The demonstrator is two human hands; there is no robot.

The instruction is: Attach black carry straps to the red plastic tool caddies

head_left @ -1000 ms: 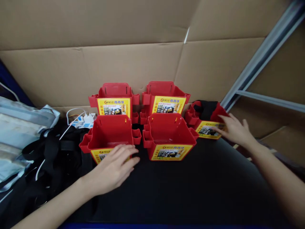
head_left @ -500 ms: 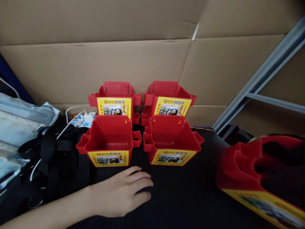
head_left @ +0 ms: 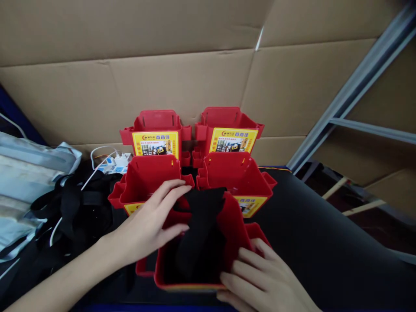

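In front of me is a red plastic tool box [head_left: 235, 216] with a black webbing strap [head_left: 203, 216] lying inside it and over its back edge. My right hand [head_left: 260, 273] grips its near right corner, fingers over the rim. At the box's left side is my left hand [head_left: 152, 225], thumb and fingers apart beside the strap; whether it touches the strap I cannot tell. Just behind stand two more red boxes, one at left [head_left: 152, 173] and one at right [head_left: 227, 171], each with a yellow label and partly hidden by the front box or my left hand.
Two similar boxes, left [head_left: 157, 119] and right [head_left: 222, 115], stand farther back by the cardboard wall [head_left: 182, 86]. Black straps [head_left: 81, 212] lie heaped at left near a white power strip [head_left: 121, 162] and plastic-wrapped packs [head_left: 35, 169]. A metal frame [head_left: 347, 91] rises at right.
The strap-filled red box has come from the right to the middle, with my right hand now visible on it. My left hand has risen from the table to the box's left side.
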